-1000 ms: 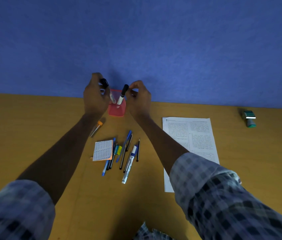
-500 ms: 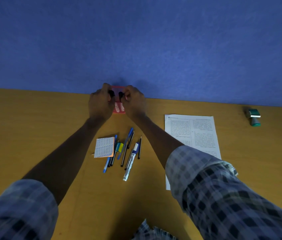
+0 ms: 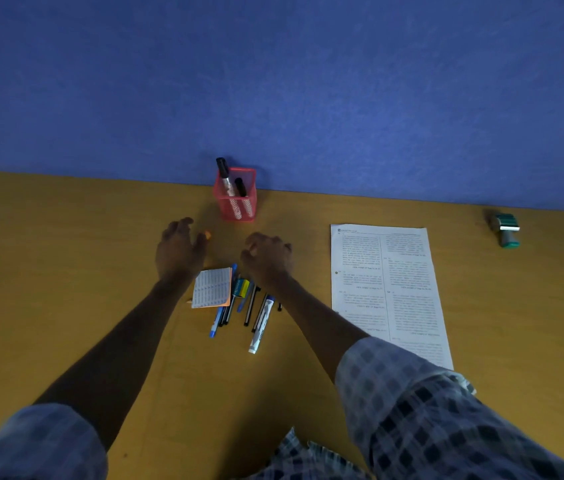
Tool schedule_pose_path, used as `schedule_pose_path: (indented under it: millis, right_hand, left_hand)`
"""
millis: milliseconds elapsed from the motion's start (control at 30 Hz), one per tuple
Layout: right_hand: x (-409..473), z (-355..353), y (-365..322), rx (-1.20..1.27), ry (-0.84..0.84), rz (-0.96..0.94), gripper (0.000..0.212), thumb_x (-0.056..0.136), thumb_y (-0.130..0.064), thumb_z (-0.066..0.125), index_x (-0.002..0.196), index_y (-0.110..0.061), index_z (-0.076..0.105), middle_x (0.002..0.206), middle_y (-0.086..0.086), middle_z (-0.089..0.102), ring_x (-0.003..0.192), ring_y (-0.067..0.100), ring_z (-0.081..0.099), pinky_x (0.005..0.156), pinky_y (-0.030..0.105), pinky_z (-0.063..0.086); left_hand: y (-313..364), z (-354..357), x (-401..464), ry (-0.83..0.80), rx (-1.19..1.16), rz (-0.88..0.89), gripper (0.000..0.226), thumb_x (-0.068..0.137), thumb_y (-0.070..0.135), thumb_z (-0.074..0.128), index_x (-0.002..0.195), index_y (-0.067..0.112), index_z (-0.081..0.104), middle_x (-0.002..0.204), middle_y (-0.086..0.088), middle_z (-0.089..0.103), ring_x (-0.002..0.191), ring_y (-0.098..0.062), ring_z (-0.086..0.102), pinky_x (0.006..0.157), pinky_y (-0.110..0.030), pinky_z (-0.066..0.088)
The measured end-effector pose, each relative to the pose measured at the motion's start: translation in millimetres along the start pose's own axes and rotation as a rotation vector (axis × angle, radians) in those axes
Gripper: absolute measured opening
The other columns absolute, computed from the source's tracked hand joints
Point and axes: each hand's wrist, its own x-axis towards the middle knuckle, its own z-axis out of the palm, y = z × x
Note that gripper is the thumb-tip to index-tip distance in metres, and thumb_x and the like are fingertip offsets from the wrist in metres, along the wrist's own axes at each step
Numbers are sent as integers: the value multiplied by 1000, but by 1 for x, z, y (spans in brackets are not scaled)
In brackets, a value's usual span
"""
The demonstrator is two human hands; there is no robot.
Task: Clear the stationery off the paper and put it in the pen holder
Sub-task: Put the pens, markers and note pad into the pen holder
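Nearest the near edge of the bench (image 3: 66, 306), two checked sleeves (image 3: 446, 427) frame the view, with bare forearms reaching away toward the far edge. Beyond them, around the middle of the bench, a cluster of pens (image 3: 239, 306) lies loose on the wood: a white marker with a blue cap (image 3: 261, 323) at its near right, a blue pen (image 3: 216, 323) at its near left, and dark thin pens between. A small printed notepad (image 3: 212, 287) rests on the left part of the cluster, with a yellow-and-green highlighter (image 3: 241, 287) just beside its right edge. To the right, apart from the cluster, a printed paper sheet (image 3: 387, 292) lies flat with nothing on it. Just past the pens, the left hand (image 3: 178, 249) hovers palm down with fingers loosely spread, holding nothing; a small orange-tipped object (image 3: 207, 234) peeks out beside its thumb. The right hand (image 3: 266, 256) hangs beside it with fingers curled loosely inward, also empty, above the far end of the pens. Farther on, against the blue wall (image 3: 273, 81) at the far edge, the red mesh pen holder (image 3: 235, 197) stands upright, holding two black-capped markers (image 3: 226, 181). Near the far right corner sits a green stamp (image 3: 506, 230).
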Motion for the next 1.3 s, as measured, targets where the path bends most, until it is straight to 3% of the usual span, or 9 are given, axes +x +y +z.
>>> schedule_pose_path:
  millis: [133, 367, 567, 700, 800, 900, 1033, 1167, 1300]
  right_hand:
    - [-10, 14, -9, -256, -129, -29, 24, 93, -36, 52, 99, -17, 66, 99, 6, 69, 101, 29, 58, 89, 40, 35]
    - [-13, 26, -30, -280, -129, 60, 25, 92, -39, 53, 97, -18, 66, 96, 7, 69, 99, 28, 61, 95, 39, 32]
    - [-6, 23, -37, -175, -183, 182, 20, 93, -30, 55, 102, -16, 66, 103, 5, 68, 103, 24, 62, 102, 41, 34]
    - [1, 7, -38, -43, -165, 199, 23, 90, -31, 60, 105, -16, 69, 109, 6, 69, 104, 27, 63, 97, 39, 44]
    - [12, -16, -39, 197, -60, 200, 15, 85, -18, 66, 95, -10, 73, 100, 9, 73, 90, 22, 68, 76, 28, 53]
    - [30, -46, -44, 309, 77, 157, 14, 85, -14, 66, 95, -7, 73, 95, 10, 74, 78, 14, 65, 56, 17, 41]
    - [49, -81, -51, 451, 308, 71, 15, 89, -14, 65, 96, -2, 68, 91, 11, 73, 82, 23, 70, 72, 36, 57]
    - [61, -100, -53, 526, 462, -37, 12, 90, -12, 66, 96, -2, 62, 88, 8, 72, 77, 13, 67, 69, 28, 57]
    - [72, -105, -55, 488, 485, -135, 14, 91, -14, 67, 98, -3, 61, 89, 8, 71, 81, 19, 69, 70, 31, 59]
  left_hand:
    - [-12, 5, 0, -166, 134, 31, 32, 96, 30, 45, 118, 10, 57, 117, -18, 59, 108, -39, 54, 85, -48, 49]
    - [-13, 12, 5, -209, 86, -2, 28, 96, 31, 43, 107, 11, 58, 104, -17, 61, 94, -38, 59, 74, -45, 50]
    - [-13, 9, 2, -146, 49, 104, 53, 98, 27, 47, 146, 14, 30, 114, -21, 61, 94, -39, 63, 66, -39, 45]
    - [-4, -1, 7, -53, -34, 128, 54, 93, 19, 54, 144, 14, 37, 115, -20, 61, 93, -36, 63, 68, -35, 45]
    - [6, -13, 16, 41, -110, 164, 47, 86, 15, 61, 132, 15, 51, 110, -15, 65, 93, -33, 65, 73, -33, 48]
    - [21, -28, 28, 118, -254, 218, 38, 86, 22, 64, 123, 15, 56, 101, -8, 70, 91, -25, 68, 79, -40, 58]
    - [46, -44, 47, 209, -539, 265, 29, 88, 30, 62, 115, 23, 56, 94, 5, 67, 87, -10, 68, 78, -27, 57]
    - [66, -53, 63, 276, -536, 372, 32, 88, 24, 64, 108, 42, 46, 89, 8, 64, 84, -8, 67, 71, -23, 54]
    - [74, -44, 70, 221, -396, 343, 25, 87, 28, 63, 110, 24, 54, 92, 2, 69, 86, -14, 70, 69, -23, 50]
